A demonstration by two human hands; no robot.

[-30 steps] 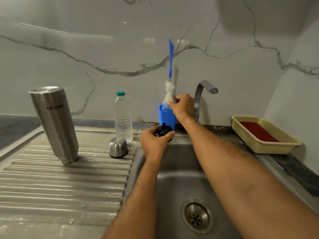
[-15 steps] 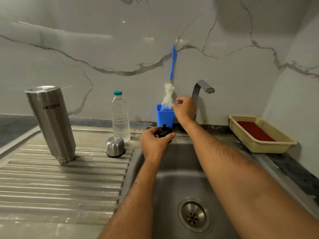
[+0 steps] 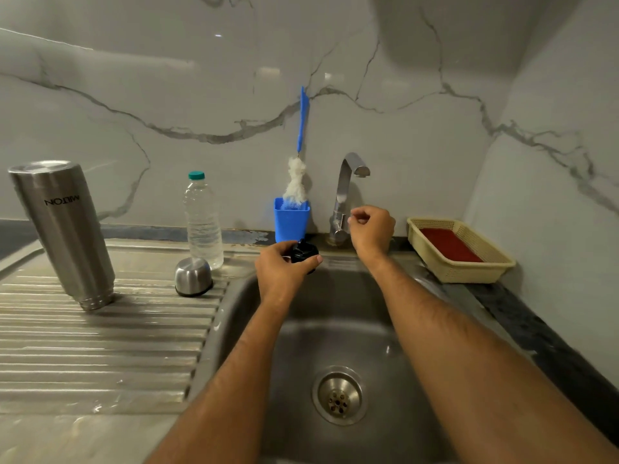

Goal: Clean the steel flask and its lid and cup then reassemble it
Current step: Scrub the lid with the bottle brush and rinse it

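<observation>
Left hand (image 3: 284, 267) at frame centre grips black lid (image 3: 304, 253) over sink (image 3: 335, 329) back rim. Right hand (image 3: 371, 229) loosely curled, empty, beside tap (image 3: 345, 199). Flask (image 3: 63, 229) inverted at left on drainboard, cup (image 3: 193, 276) nearby. Risk: wet lid slipping into basin; sudden tap flow splashing.

We read one word only: "MILTON", printed in dark capitals on the side of the steel flask (image 3: 63, 229), and it stands upside down, since the flask rests inverted on the draining board (image 3: 100, 346).
</observation>
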